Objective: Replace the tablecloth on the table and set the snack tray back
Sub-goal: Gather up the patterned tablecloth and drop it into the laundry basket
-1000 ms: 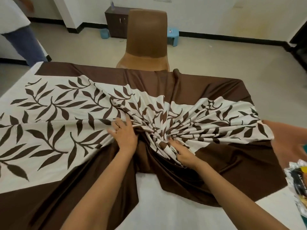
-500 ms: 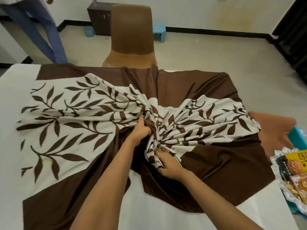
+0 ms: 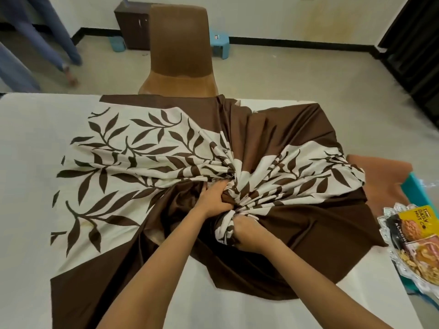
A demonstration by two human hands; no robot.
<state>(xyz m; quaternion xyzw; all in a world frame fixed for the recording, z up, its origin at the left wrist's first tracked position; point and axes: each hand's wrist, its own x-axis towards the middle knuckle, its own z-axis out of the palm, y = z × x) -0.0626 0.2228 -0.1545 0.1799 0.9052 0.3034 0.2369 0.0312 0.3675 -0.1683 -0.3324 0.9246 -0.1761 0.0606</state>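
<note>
Head view shows our left hand (image 3: 215,198) and right hand (image 3: 247,230) close together, the fingers of both curled tight into the gathered middle of the leaf-print tablecloth (image 3: 142,162), which lies half bunched on the white table (image 3: 28,138). We judge it best to draw the folds inward evenly and lift the bundle clear of the snack tray (image 3: 386,218) at the right edge. The brown chair (image 3: 180,43) stands beyond.

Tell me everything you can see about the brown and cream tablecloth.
The tablecloth is shiny brown fabric with a cream panel printed with brown leaves. It lies on the white table, flat at the left, bunched into radiating folds at its middle, where the left hand and right hand grip it.
</note>
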